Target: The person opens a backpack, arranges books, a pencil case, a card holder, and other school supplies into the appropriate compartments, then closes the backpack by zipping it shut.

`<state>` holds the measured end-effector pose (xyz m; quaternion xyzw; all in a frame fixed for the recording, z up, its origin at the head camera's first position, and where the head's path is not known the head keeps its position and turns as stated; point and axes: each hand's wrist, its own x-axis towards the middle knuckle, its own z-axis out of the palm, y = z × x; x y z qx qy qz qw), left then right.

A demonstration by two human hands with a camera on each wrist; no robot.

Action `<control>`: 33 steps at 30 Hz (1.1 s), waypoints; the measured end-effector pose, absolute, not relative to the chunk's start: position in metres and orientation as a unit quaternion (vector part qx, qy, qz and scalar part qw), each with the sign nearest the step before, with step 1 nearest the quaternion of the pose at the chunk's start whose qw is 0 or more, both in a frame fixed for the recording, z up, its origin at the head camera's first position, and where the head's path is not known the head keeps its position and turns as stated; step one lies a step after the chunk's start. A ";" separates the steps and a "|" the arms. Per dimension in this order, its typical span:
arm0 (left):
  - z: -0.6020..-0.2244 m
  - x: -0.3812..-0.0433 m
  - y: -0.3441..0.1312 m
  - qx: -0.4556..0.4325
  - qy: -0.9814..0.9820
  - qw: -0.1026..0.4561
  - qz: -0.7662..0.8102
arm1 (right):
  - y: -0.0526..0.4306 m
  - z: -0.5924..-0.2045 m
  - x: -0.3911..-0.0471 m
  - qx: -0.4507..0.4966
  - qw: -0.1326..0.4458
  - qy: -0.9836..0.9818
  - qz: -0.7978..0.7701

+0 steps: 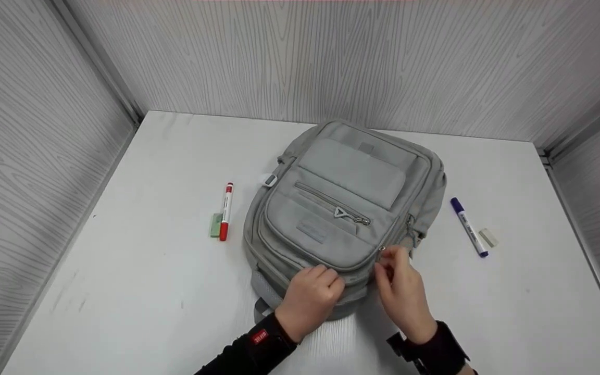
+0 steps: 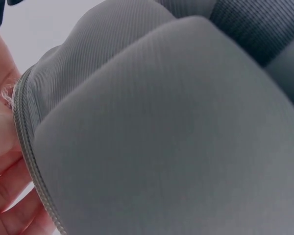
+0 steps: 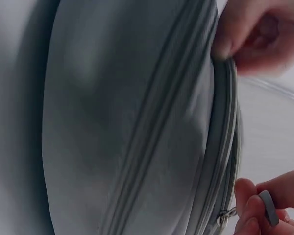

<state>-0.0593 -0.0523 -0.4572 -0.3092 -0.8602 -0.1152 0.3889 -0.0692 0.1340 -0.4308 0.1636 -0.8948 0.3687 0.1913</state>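
The gray backpack [image 1: 342, 229] lies mid-counter [image 1: 159, 208]. At its seven o'clock, the left hand [image 1: 314, 295], knuckles up, slants toward one, fingers curled to pinch the bag's edge; at five o'clock, the right hand [image 1: 403, 292] points toward eleven, fingers closed on a zipper pull [image 3: 268, 208].

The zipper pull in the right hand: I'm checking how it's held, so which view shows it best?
The right wrist view: the zipper pull is close up there, pinched by the right hand. The head view shows it tiny, mostly hidden by that hand; the left wrist view doesn't show it.
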 end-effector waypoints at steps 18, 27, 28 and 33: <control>-0.457 -0.059 -0.052 -0.279 -0.876 0.361 -0.158 | 0.102 -0.447 -0.033 0.202 0.107 -0.866 0.444; -0.452 -0.056 -0.049 -0.318 -0.872 0.324 -0.185 | 0.117 -0.439 -0.025 0.249 0.082 -0.846 0.463; -0.452 -0.057 -0.049 -0.323 -0.871 0.321 -0.186 | 0.119 -0.439 -0.025 0.261 0.084 -0.843 0.462; -0.452 -0.056 -0.049 -0.346 -0.867 0.306 -0.188 | 0.129 -0.434 -0.030 0.307 0.125 -0.841 0.428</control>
